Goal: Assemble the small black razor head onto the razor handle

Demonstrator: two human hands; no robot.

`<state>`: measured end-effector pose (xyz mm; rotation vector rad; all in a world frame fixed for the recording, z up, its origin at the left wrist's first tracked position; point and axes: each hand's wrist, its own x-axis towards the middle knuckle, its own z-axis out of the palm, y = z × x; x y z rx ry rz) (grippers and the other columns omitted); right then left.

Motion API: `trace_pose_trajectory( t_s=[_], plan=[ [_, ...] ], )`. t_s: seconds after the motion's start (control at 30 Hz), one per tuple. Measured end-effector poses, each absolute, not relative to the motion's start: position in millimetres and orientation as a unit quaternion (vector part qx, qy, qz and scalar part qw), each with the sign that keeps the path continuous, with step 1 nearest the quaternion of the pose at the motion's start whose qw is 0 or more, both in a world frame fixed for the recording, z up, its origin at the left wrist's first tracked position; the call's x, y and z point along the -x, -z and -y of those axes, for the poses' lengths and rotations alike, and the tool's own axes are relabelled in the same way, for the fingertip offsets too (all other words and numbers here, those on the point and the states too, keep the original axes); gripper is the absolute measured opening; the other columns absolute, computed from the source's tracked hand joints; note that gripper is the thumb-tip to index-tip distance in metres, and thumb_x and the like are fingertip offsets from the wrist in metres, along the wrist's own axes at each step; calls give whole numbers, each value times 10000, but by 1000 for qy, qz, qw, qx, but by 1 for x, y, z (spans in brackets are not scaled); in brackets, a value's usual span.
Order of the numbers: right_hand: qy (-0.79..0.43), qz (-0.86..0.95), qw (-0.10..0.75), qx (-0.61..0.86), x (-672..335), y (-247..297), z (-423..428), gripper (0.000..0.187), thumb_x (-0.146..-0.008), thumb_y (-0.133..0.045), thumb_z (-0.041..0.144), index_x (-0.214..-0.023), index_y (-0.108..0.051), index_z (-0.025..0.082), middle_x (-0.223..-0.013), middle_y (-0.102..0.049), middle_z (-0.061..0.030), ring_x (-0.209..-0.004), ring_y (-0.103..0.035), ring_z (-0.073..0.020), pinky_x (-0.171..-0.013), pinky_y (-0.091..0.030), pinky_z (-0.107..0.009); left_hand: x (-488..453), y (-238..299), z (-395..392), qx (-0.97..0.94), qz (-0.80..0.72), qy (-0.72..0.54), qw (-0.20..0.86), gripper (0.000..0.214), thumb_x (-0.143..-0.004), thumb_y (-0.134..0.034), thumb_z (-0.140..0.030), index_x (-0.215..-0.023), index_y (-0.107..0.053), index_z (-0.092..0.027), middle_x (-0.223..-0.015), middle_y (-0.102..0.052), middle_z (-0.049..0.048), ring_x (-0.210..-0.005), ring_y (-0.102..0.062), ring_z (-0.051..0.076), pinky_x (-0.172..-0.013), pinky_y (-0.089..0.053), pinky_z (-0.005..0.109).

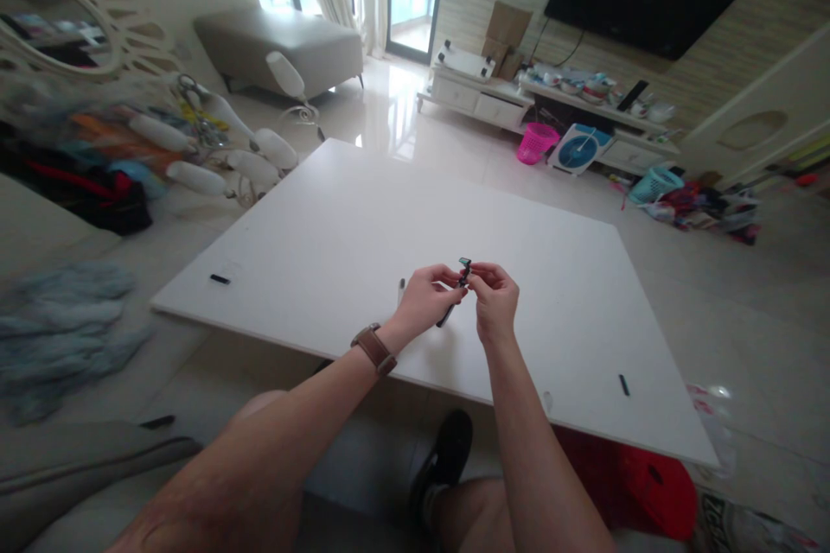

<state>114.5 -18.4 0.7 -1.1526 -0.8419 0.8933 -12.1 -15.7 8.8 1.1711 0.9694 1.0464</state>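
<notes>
Over the near half of a white table [337, 216], my two hands meet around a thin black pen-like object [449, 311]. My left hand [424, 298], with a brown watch strap on its wrist, is closed on the middle of that object. My right hand [496, 298] pinches its upper end, where a small dark piece [464, 263] sticks up. A small white piece [401, 285] lies on the table just left of my left hand.
Two small black pieces lie on the table, one at the left edge [220, 279] and one near the right front [623, 384]. A red item [648, 475] sits under the table's right corner. Beyond are a pink basket [535, 143], a fan [579, 149] and a low TV cabinet [493, 99].
</notes>
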Motion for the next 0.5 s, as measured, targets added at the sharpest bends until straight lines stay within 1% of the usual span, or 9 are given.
trace_pose_trajectory(
  t_s=[0.2, 0.5],
  plan=[
    [-393, 373, 667, 512, -114, 1, 16, 164, -628, -742, 136, -785, -729, 179, -702, -754, -15, -657, -699, -167, -646, -544, -289, 12, -8, 14, -501, -426, -448, 606, 144, -721, -757, -161, -839, -687, -118, -772, -719, 57, -623, -688, 146, -561, -510, 227],
    [-396, 374, 665, 511, -115, 3, 15, 171, -658, -771, 219, -816, -717, 182, -774, -776, -43, -741, -725, -197, -668, -537, -304, 9, -9, 13, -479, -428, -455, 617, 127, -743, -748, -147, -852, -687, -121, -749, -706, 43, -621, -695, 139, -576, -531, 224]
  ],
)
